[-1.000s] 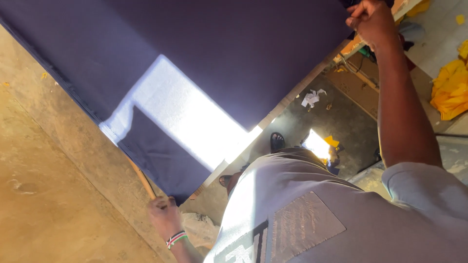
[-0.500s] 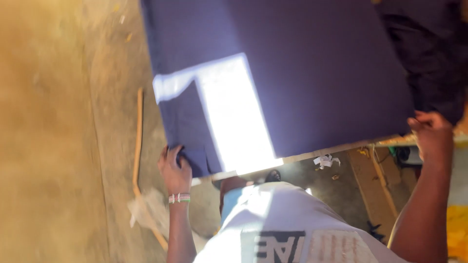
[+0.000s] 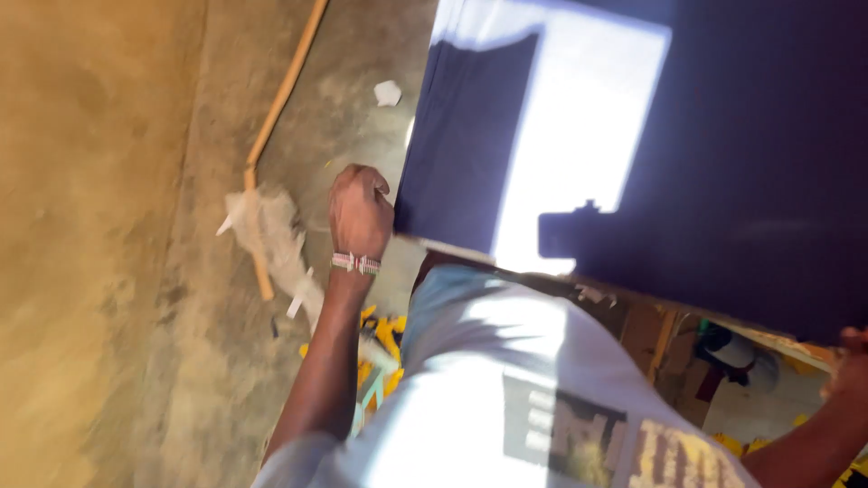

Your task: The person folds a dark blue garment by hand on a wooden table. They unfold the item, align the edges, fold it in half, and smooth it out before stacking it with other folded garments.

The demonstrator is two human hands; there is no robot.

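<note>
A large dark blue cloth (image 3: 741, 163) lies spread over a table, with a bright patch of sunlight across it. My left hand (image 3: 360, 212), with a beaded bracelet at the wrist, is closed in a fist on the cloth's near left corner, where a flap hangs folded. My right hand (image 3: 852, 361) shows only partly at the frame's right edge. It is closed at the cloth's near right corner. My grey shirt fills the lower middle of the view.
A wooden stick (image 3: 280, 99) with a pale ragged head (image 3: 271, 235) lies on the concrete floor to the left. A white paper scrap (image 3: 387, 92) and yellow scraps (image 3: 384, 334) are nearby. The table's wooden frame (image 3: 665, 339) shows under the cloth.
The view has swung round. My left hand rose from near the stick to the cloth's corner and closed on it. My right hand has stayed on the opposite corner.
</note>
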